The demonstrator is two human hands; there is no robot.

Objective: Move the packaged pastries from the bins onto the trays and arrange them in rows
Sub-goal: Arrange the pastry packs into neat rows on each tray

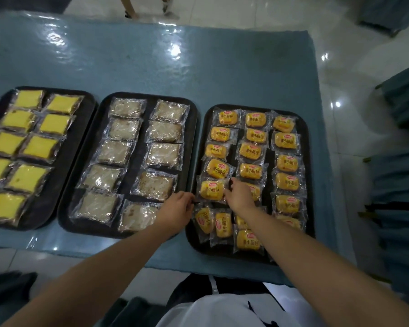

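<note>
On the blue, plastic-covered table (222,67) sit three dark trays side by side. The left tray (64,161) holds clear-wrapped yellow cake slices (40,147) in two columns, the middle tray (137,159) pale brown slices (115,152) in two columns, and neither kind shows any readable label. The right tray (308,185) carries small orange bread packets in three columns, each printed with dark Chinese characters reading 小面包 and a small red oval logo whose lettering is too small to read. At the near end of this tray several packets (222,225) lie turned sideways and overlapping, out of line with the rows.

Both hands work one orange bread packet (210,190) in the left column of the right tray, fifth from the far end. The left hand (177,206) reaches over the gap between the middle and right trays, its fingertips at the packet's left wrapper edge, seemingly pinching it, though the contact is partly hidden. The right hand (239,194) lies over the packet's right edge, its fingers curled onto the wrapper and holding it, covering part of the packet in the middle column beside it.
</note>
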